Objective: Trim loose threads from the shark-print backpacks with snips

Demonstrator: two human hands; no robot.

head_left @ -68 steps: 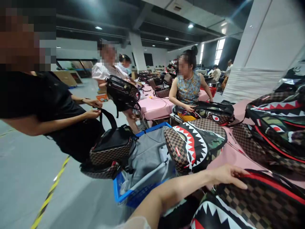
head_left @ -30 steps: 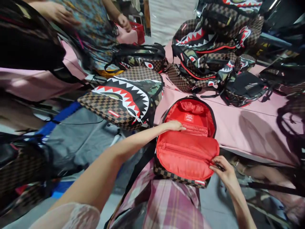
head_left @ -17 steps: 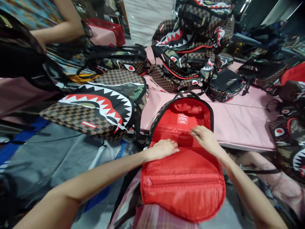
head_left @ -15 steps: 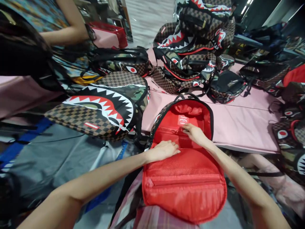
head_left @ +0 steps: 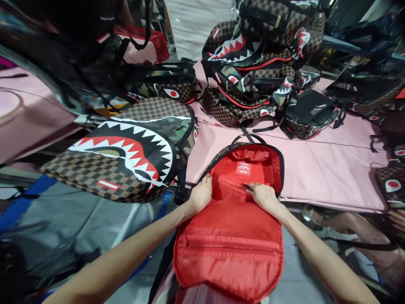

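Observation:
An open backpack (head_left: 228, 249) with a red lining lies in front of me, its front panel folded down toward my body. On its left rim, my left hand (head_left: 201, 195) is closed with the fingers over the edge. Inside the main compartment, my right hand (head_left: 265, 196) is closed around a small dark pointed tool, perhaps thread snips, mostly hidden by the fingers. The tool's tip points left near the red inner pocket. A red label (head_left: 243, 168) with white print sits on the back lining above it.
A checkered backpack (head_left: 126, 156) with a shark-mouth print lies at left. More such backpacks (head_left: 253, 84) are piled at the back of the pink table (head_left: 325, 169). A dark bag (head_left: 79, 38) fills the upper left. Another person's hand (head_left: 398, 219) shows at the right edge.
My left hand has moved from the folded-down panel up to the backpack's left rim. My right hand has drawn down from the label, and a dark tool tip now shows in it.

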